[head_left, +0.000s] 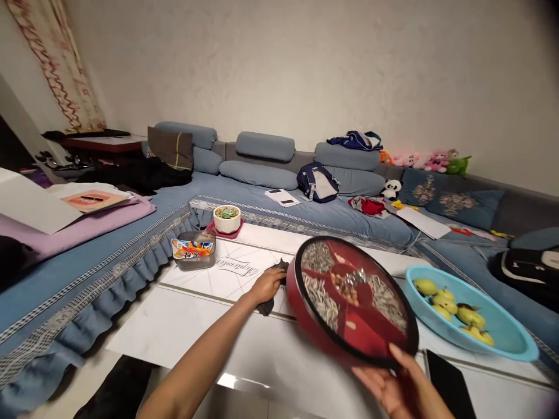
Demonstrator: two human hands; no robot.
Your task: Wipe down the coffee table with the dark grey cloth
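Observation:
My right hand [395, 387] grips the near rim of a round red snack box [353, 299] with a clear lid, tilted up off the white table [183, 326]. Its compartments hold seeds and nuts. My left hand [267, 285] presses a dark cloth [273, 289] flat on the table, just left of the lifted box.
A blue bowl [502, 326] of green-yellow fruit sits to the right. A dark phone [449, 384] lies near my right hand. A metal tin [194, 249] and a white pot [227, 219] stand at the table's far left. A blue sofa [262, 174] with bags and toys wraps around.

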